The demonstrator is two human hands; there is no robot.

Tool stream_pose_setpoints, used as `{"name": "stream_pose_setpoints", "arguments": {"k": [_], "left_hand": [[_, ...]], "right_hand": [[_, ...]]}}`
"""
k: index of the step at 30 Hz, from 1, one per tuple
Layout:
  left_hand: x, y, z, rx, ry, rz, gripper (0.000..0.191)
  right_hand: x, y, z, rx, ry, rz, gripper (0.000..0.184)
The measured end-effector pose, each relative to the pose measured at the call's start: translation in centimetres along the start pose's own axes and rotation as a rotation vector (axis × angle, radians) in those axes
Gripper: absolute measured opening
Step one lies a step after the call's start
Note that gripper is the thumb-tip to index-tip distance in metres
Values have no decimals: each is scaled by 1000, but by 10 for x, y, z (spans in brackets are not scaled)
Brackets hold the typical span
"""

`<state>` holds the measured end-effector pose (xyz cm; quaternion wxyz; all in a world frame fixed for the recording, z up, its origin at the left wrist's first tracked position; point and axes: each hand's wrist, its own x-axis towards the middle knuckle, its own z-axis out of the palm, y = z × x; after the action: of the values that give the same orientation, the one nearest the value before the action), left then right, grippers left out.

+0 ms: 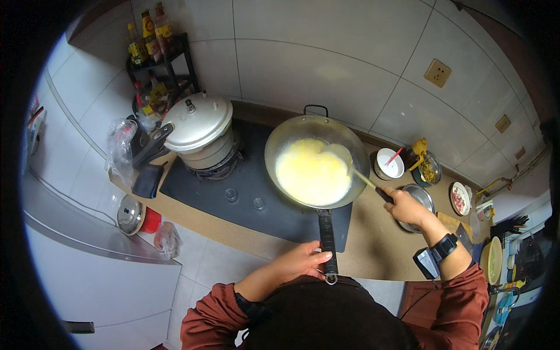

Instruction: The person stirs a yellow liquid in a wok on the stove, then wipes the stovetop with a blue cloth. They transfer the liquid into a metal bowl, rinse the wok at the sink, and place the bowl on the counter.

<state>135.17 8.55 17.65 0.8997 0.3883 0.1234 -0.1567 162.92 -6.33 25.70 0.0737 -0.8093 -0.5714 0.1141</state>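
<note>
A metal wok (273, 146) sits over the right side of the black gas hob (197, 199). Pale yellow egg-like food (310, 175) spreads over its bottom. My left hand (308, 261) is on the wok's dark wrapped handle (326, 229), thumb across it near the hanging ring. In my right hand (407, 208) is the dark grip of a cooking spatula (364, 178). The spatula's blade rests in the right part of the food, and its edges are hard to make out against the glare.
A pressure cooker (199, 127) stands on the left burner, its handle jutting left. Sauce bottles (151, 37) fill a black rack (177, 57). On the right are a white bowl (387, 168), a metal bowl (422, 197), a plate of diced meat (459, 199) and a knife (463, 238).
</note>
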Motion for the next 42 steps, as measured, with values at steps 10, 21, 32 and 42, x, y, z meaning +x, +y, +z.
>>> {"name": "stream_pose_setpoints", "arguments": {"k": [10, 21, 32, 42], "left_hand": [[0, 0, -1, -16, -1, -12, 32], [3, 0, 0, -31, 2, -4, 31], [28, -10, 19, -530, 78, 71, 25], [37, -8, 20, -541, 97, -37, 18]], "right_hand": [[-34, -49, -16, 1375, -315, 591, 36], [-54, -67, -20, 463, 399, 142, 49], [27, -36, 54, -281, 284, 200, 67], [-10, -54, 53, -224, 112, 25, 63]]}}
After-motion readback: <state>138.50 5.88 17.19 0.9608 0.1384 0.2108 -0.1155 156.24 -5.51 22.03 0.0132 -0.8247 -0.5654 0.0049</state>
